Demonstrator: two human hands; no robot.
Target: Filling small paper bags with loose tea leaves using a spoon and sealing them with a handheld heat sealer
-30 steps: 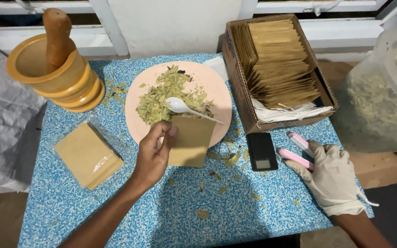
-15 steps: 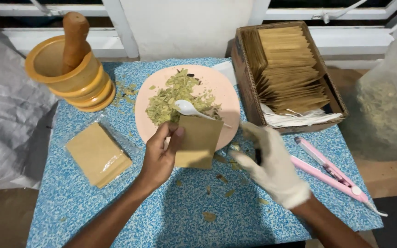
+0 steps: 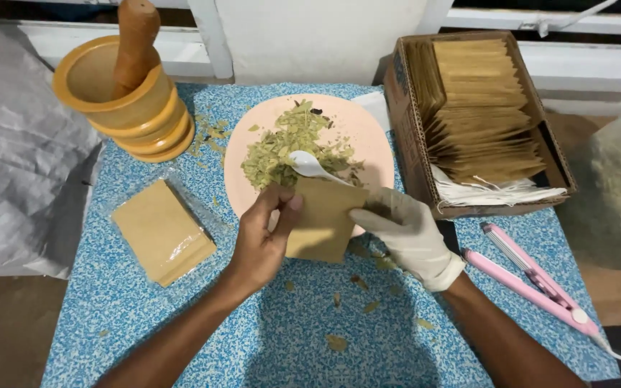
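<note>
Brown paper pouch point(image 3: 321, 219) held upright over the near edge of the pink plate point(image 3: 368, 129), mid-table. Left hand point(image 3: 264, 237), bare, is clamped on the pouch's left edge, thumb and fingers pinched near the top corner. Right hand point(image 3: 407, 233), in a white glove, is closed on the pouch's right edge near the top. Whether the pouch mouth is open cannot be told.

White plastic spoon point(image 3: 310, 165) is laid on the heap of dried green leaf flakes point(image 3: 289, 147) on the plate, handle running down to the pouch's top edge.

Far left: yellow mortar point(image 3: 120, 100) with a brown wooden pestle point(image 3: 134, 43) stood in it. Near left: stack of flat brown pouches in clear wrap point(image 3: 161, 231), well apart from the hands. Far right: cardboard box point(image 3: 404, 108) packed with upright brown pouches, white paper at its near end. Near right: pink heat sealer tool point(image 3: 530, 276) laid diagonally on the blue speckled tablecloth point(image 3: 181, 330). Loose leaf flakes are scattered on the cloth near the hands. Grey plastic sheet point(image 3: 16, 158) is seen off the left edge of the table
</note>
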